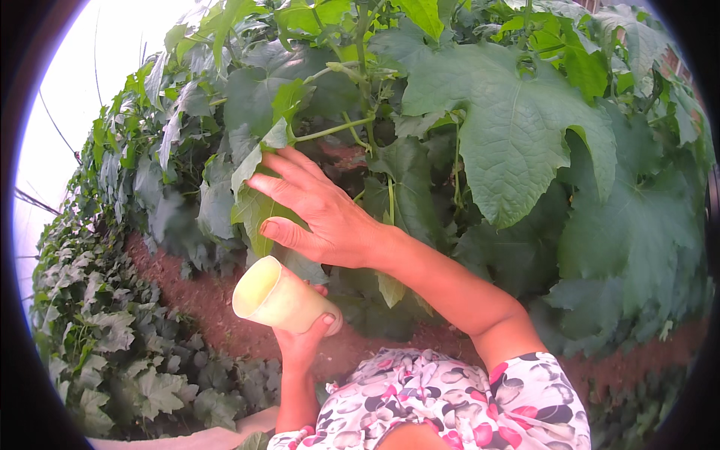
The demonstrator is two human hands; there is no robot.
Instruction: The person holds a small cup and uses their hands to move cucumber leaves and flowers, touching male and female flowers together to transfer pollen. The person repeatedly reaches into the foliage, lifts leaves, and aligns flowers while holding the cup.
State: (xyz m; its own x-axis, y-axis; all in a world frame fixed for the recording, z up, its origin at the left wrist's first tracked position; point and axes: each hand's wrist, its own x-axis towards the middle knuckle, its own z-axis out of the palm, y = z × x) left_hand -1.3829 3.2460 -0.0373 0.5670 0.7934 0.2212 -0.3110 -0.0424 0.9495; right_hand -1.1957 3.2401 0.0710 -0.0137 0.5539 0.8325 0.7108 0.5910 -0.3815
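Note:
My left hand is wrapped round a pale yellow cup, tilted so that its open rim faces left; the inside looks pale and no contents can be made out. Above it, my right hand reaches into the climbing vine. Its fingers are spread, with their tips against or behind a lobed green leaf, and the thumb stands apart. Whether the fingertips pinch the leaf cannot be told. A leaf stalk runs from that leaf to the thick upright stem.
Large leaves hang close on the right. Below the vines runs a reddish soil path, with lower leafy plants at the lower left. Thin dark lines cross a bright pale background at the upper left.

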